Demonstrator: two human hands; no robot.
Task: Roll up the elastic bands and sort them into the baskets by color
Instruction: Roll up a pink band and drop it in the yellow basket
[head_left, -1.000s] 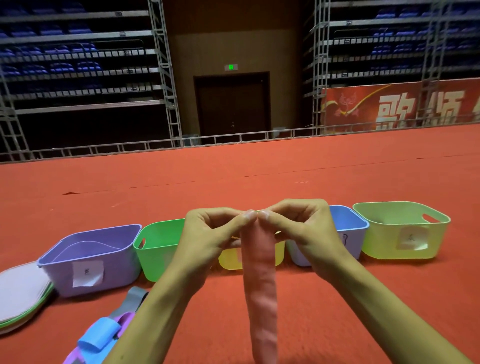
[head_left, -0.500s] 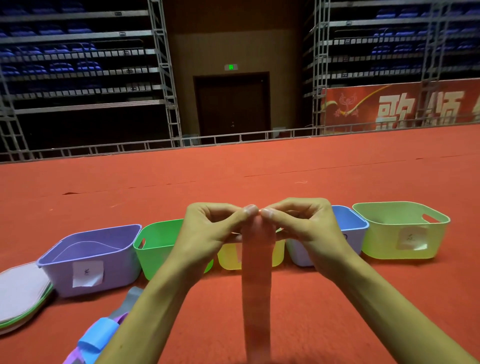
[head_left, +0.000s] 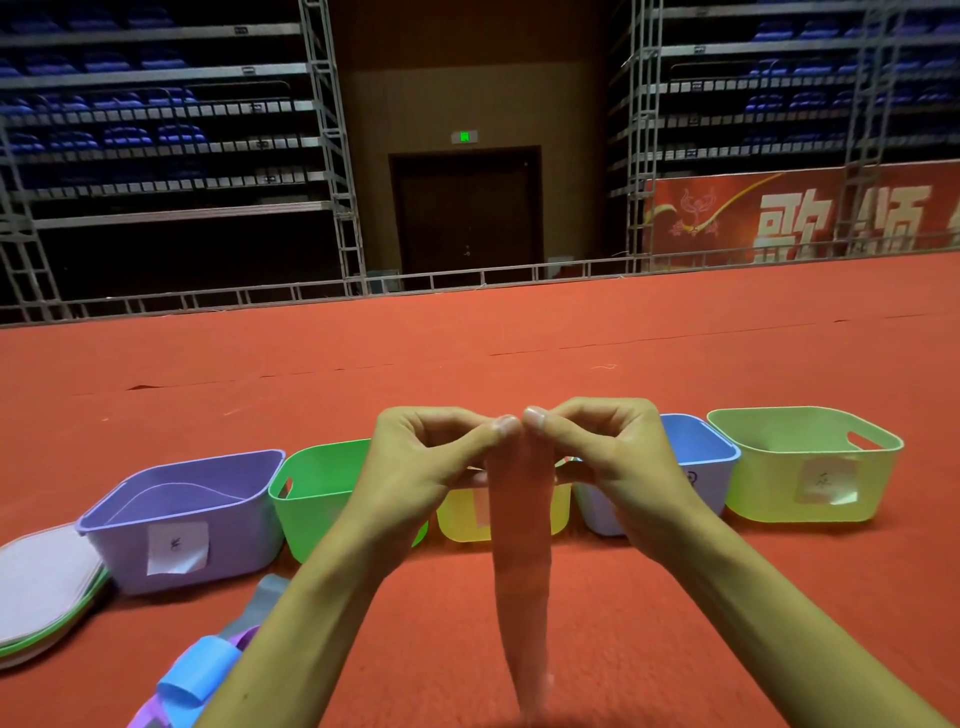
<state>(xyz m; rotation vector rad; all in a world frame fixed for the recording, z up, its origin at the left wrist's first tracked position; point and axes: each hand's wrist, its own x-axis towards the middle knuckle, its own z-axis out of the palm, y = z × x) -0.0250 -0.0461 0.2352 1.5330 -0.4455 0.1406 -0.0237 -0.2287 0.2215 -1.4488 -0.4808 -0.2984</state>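
Near on the left lies a pile of loose bands (head_left: 197, 670), waiting. In the middle a long pink band (head_left: 519, 571) hangs down. The left hand (head_left: 415, 467) and right hand (head_left: 618, 457) are close together, both pinching its top end. Little has changed: the hands have stayed there and the band still hangs long, so I think the roll has hardly begun. Behind stand the baskets: purple (head_left: 239, 540), green (head_left: 311, 514), yellow (head_left: 462, 525), blue (head_left: 711, 478) and pale green (head_left: 779, 499).
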